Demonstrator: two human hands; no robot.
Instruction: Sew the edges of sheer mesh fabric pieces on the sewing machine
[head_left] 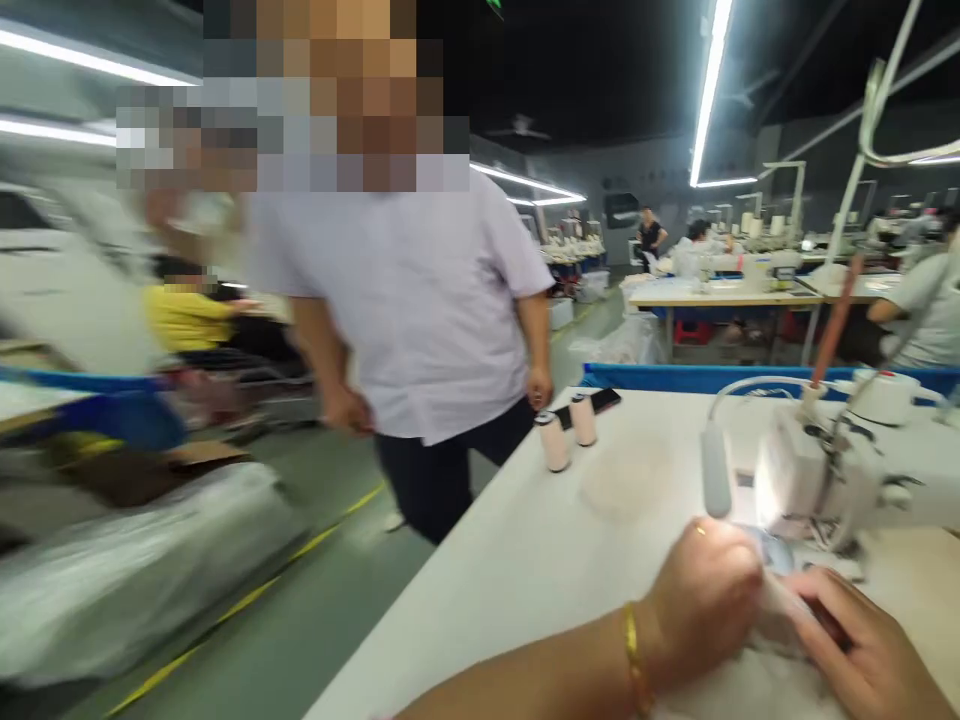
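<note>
My left hand [705,590], with a gold bracelet on the wrist and a ring on one finger, is closed over a piece of white fabric [780,610] at the needle end of a white sewing machine [840,470]. My right hand [862,640] lies on the same fabric, fingers bent around it. The machine's lamp glares on the cloth, so the needle area is washed out. Both hands rest on the white table [540,570].
Two pale thread spools [568,430] and a dark phone [600,402] stand at the table's far edge. A person in a light shirt [420,300] walks in the aisle right beside the table. Other sewing stations and workers fill the background.
</note>
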